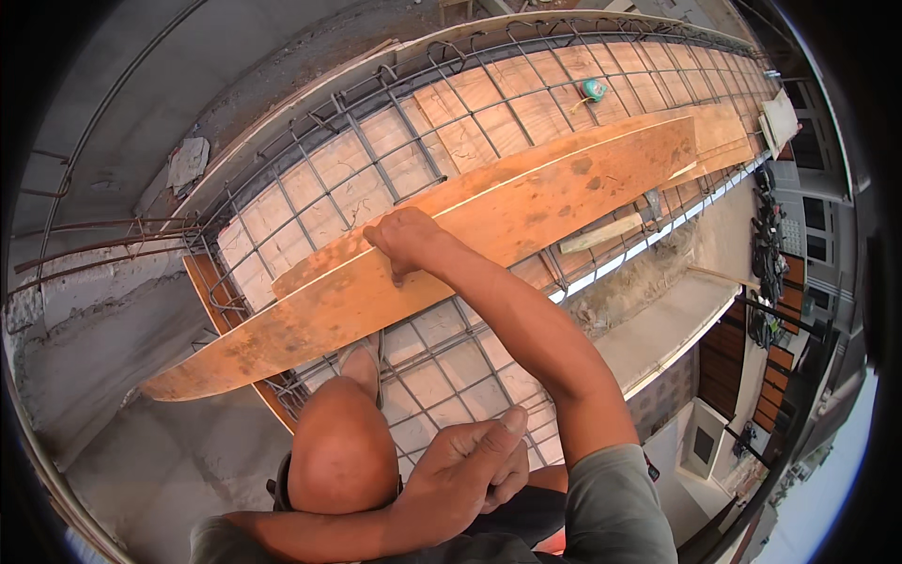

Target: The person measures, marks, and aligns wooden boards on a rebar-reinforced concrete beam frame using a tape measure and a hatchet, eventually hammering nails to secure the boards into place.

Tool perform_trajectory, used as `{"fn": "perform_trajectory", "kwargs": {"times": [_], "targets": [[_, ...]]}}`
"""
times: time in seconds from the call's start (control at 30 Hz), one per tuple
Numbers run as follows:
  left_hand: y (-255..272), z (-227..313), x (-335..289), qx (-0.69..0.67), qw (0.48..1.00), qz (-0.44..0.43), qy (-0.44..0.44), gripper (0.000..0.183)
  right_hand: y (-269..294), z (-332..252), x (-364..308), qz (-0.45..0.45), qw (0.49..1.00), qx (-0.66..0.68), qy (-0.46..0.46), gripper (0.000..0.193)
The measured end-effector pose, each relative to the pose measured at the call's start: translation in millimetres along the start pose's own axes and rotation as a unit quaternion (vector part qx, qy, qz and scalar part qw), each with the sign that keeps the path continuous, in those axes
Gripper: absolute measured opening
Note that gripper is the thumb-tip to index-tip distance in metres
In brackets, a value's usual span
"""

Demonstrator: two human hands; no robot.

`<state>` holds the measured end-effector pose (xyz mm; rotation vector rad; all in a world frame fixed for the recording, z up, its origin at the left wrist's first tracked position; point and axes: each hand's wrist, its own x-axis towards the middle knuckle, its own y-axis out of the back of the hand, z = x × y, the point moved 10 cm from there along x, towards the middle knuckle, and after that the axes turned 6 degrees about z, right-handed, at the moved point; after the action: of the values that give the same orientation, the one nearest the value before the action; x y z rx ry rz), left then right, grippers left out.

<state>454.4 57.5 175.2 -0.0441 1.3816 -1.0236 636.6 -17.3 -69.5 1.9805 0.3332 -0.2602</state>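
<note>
Long board (507, 226), wooden. Right hand (404, 242): clasped over board's upper edge. Left hand (468, 468): this side of board, fingers curled together. Steel grid (368, 150): under board. Green item (593, 89): beyond board.

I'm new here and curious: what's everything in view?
Boards: two or more, orange-brown, overlapping across the middle
Bar grid: one, dark grey, above the sheets
Wooden sheets: several, pale tan, beneath the grid
Rounded object: one, teal-green, upper right of centre
Tool: one, pale handle, right of centre
Protruding bars: several, rusty, left
Buildings: count unclear, grey, right edge
Knee: one, bare, lower left
Left hand: one, bare, curled, lower centre
Right hand: one, bare, gripping a board's edge
</note>
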Motion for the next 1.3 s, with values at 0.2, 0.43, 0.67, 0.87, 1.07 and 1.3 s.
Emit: {"fn": "perform_trajectory", "kwargs": {"times": [0.2, 0.43, 0.67, 0.87, 1.07, 1.3], "targets": [[14, -25, -13, -0.015, 0.981, 0.192, 0.022, 0.050, 20, -54, -53, -0.012, 0.999, 0.047, -0.004, 0.022], [19, -32, -12, 0.004, 0.988, 0.151, -0.027, 0.050, 90, -138, -133, 0.178, 0.981, 0.073, -0.029, 0.010], [12, -88, -135, 0.020, 0.993, 0.076, 0.092, 0.050, 186, -169, -227, 0.127, 0.991, 0.022, -0.022, 0.012], [44, -97, -244, 0.021, 0.963, 0.246, 0.108, 0.044, 319, -190, -360, 0.137, 0.985, -0.095, -0.052, 0.009], [14, -86, -296, 0.010, 0.980, 0.198, 0.030, 0.038, 437, -244, -543, 0.082, 0.966, -0.213, -0.123, 0.009], [-65, -117, -342, 0.005, 0.988, 0.125, 0.089, 0.059, 532, -328, -718, 0.053, 0.930, -0.270, -0.243, 0.018]]}}
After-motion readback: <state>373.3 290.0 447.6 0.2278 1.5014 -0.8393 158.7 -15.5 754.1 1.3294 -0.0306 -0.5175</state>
